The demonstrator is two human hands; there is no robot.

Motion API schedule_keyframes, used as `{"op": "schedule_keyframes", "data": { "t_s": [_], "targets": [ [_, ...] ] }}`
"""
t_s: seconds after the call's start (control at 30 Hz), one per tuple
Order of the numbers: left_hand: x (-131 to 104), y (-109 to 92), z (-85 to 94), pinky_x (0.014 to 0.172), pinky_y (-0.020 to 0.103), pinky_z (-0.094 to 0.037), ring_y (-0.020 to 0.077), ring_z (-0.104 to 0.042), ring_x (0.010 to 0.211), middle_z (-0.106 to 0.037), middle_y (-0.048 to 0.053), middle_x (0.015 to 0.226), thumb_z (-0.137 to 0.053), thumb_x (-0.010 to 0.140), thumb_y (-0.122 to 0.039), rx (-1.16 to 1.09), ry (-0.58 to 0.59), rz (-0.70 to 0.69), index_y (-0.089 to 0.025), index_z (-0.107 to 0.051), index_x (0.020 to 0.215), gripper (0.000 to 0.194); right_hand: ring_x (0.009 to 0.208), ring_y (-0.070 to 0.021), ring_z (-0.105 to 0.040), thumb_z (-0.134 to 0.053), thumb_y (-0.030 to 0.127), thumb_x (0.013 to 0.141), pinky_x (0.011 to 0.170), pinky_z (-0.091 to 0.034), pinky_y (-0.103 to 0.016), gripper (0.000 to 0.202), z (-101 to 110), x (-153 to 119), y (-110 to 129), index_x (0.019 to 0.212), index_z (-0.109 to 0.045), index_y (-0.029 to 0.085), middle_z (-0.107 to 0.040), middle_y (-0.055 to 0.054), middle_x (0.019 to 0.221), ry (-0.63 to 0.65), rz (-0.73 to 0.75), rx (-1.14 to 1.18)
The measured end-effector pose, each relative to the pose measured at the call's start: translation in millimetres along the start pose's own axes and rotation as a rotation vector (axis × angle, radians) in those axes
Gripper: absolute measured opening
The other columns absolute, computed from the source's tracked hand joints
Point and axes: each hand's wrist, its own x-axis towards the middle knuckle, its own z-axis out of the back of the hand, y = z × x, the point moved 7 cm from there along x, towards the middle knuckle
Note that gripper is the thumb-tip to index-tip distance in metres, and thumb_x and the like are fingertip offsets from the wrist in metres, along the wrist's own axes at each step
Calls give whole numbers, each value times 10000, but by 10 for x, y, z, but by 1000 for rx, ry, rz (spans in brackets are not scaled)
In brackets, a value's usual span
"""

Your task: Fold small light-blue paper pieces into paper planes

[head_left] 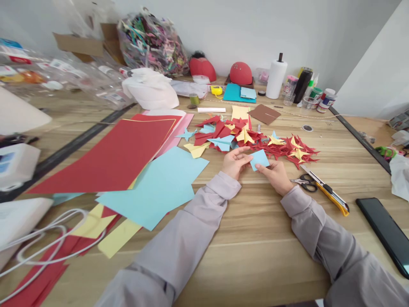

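A small light-blue square of paper (260,159) is held up between both hands over the wooden table. My left hand (234,163) pinches its left edge between thumb and fingers. At its lower right corner, my right hand (275,175) grips it with the thumb on top. Just beyond the hands lies a heap of folded red paper pieces (281,150), with yellow folded stars (245,135) and a blue paper plane (221,142) among them. Scissors with black handles (307,183) and a yellow utility knife (329,192) rest to the right of my right hand.
Large red sheets (111,153) and blue sheets (159,183) cover the table's left side. A white cable (64,256) coils at the lower left. A black phone (383,230) lies at the right. Along the back stand a white paper roll (276,80) and several bottles.
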Motion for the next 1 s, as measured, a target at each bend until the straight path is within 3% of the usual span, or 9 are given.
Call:
{"op": "schedule_keyframes", "data": {
  "t_s": [0.2,0.47,0.67,1.0],
  "targets": [
    [-1,34,-12,649,275,-490,128,-614,588,-645,-13,578,-822,430,-179,145,59,-24,-121,-633,904,514,599,-136,-535,-705,477,607,620,-414,-269,336,2,-4,36,646,-671,145,-638,-12,614,7,21,1],
    [-27,33,-29,577,310,-503,153,-614,560,-667,29,634,-798,480,-238,74,31,50,-110,-650,833,405,529,-108,-456,-681,528,600,553,-363,-257,386,29,0,-17,576,-647,144,-575,-1,540,-30,-82,58],
    [-16,30,-17,532,294,-495,150,-606,562,-668,33,661,-763,532,-255,69,23,48,-118,-655,846,359,527,-120,-484,-640,566,630,563,-393,-272,423,6,-11,-2,549,-609,152,-577,-11,525,-20,-76,114],
    [-6,-14,35,505,233,-440,102,-549,497,-600,-20,533,-768,528,-265,98,-69,-61,-132,-667,795,315,524,-127,-494,-682,494,618,535,-379,-262,358,-56,-28,45,563,-639,143,-608,-11,553,75,-12,-150]
  ]
}}
